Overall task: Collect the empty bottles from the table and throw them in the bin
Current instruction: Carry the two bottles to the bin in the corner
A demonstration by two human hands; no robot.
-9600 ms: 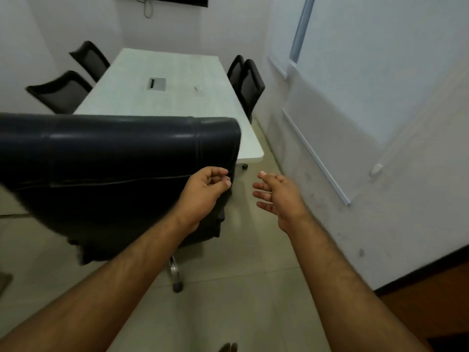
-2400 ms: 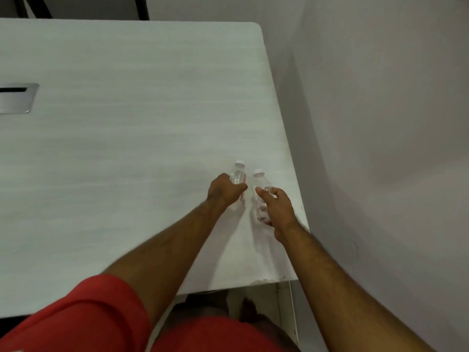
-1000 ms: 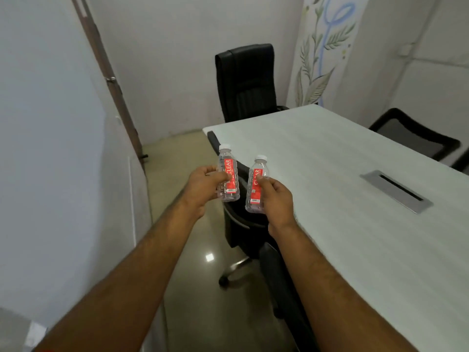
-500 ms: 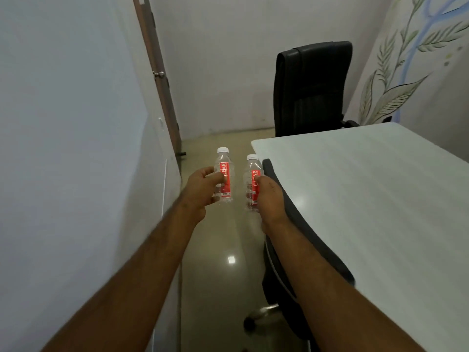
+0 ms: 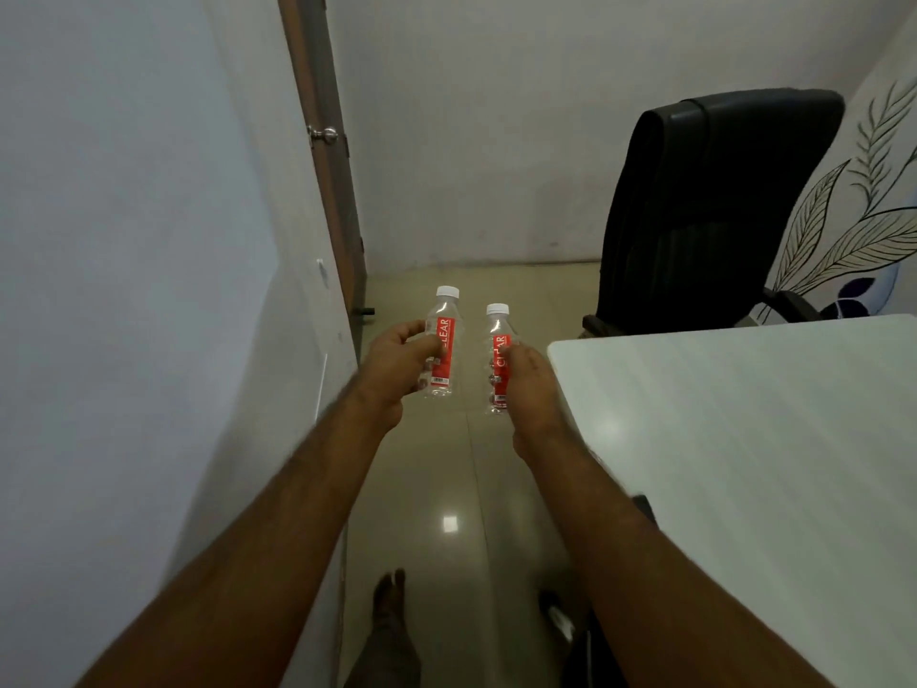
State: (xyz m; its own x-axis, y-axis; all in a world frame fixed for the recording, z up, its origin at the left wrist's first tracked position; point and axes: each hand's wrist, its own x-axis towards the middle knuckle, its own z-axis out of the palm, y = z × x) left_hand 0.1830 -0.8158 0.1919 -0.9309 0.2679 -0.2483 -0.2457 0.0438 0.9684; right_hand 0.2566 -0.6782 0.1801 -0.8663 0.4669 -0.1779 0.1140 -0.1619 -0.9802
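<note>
I hold two small clear plastic bottles with white caps and red labels, both upright in front of me over the floor. My left hand (image 5: 397,365) grips the left bottle (image 5: 443,340) around its middle. My right hand (image 5: 528,384) grips the right bottle (image 5: 497,350) the same way. Both bottles look empty. The white table (image 5: 744,439) lies to my right, its near corner just beside my right hand. No bin is in view.
A narrow strip of shiny beige floor (image 5: 446,479) runs ahead between the left wall (image 5: 124,290) and the table. A wooden door with a round knob (image 5: 325,135) stands ahead on the left. A black office chair (image 5: 694,206) sits at the table's far end.
I have lifted both bottles off the table and turned away from it. Over the last second the view has swung left along the aisle toward the door, bottles still held upright.
</note>
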